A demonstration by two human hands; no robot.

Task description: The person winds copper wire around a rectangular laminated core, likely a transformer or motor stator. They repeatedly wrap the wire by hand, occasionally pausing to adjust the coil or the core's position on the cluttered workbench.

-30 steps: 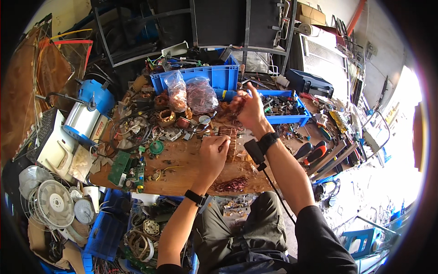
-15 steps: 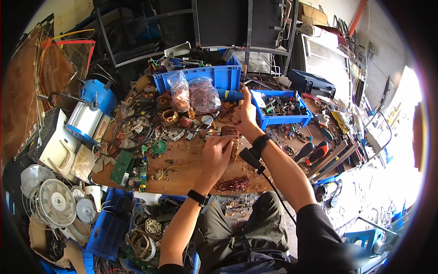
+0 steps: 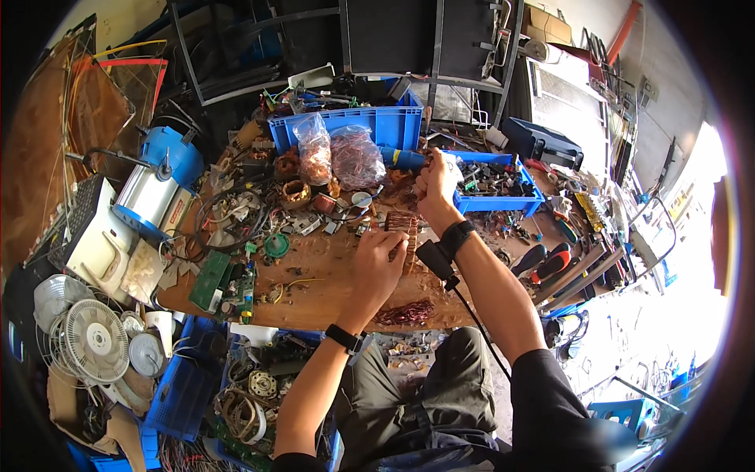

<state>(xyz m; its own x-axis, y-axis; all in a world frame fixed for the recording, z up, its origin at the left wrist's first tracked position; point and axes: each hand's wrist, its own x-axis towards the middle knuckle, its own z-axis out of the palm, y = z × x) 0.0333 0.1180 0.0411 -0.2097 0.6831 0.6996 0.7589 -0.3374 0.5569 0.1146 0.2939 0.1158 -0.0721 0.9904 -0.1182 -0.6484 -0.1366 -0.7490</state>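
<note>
My left hand grips a round motor core wound with copper wire and steadies it on the wooden workbench. My right hand is raised just above and behind the core, its fingers closed around a blue-handled tool that points left. A black watch sits on each wrist. The tool's tip is hidden by my fingers.
Two clear bags of copper wire lean on a blue crate. A blue tray of parts sits right of my hands. A pile of reddish wire lies at the bench's near edge. Fans and bins crowd the floor at left.
My right hand with the blue-handled tool has dropped slightly and come closer to the core. My left hand stays on the core.
</note>
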